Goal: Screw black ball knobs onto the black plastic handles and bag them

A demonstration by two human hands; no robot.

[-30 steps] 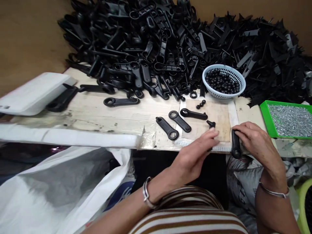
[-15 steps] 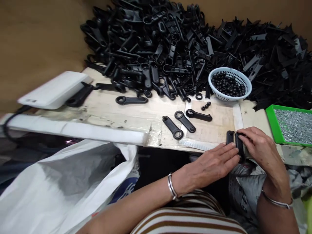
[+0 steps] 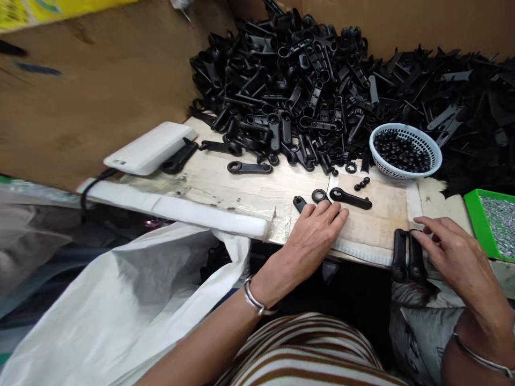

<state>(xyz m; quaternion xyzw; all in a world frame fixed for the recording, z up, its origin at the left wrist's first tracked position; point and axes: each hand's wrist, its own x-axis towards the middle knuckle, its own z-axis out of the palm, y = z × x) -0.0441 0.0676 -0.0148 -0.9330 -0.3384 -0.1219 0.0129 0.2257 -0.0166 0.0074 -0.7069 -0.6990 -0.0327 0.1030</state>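
Left hand flat on two black handles.
Right hand open, fingertips touching upright pair at surface edge.

A heap of black handles covers the bench's back edge. A white basket of black beads sits at its right rear. A green tray of screws occupies the right edge. A white box lies at the left corner; a white bag hangs below the front edge.

Two handles under left hand
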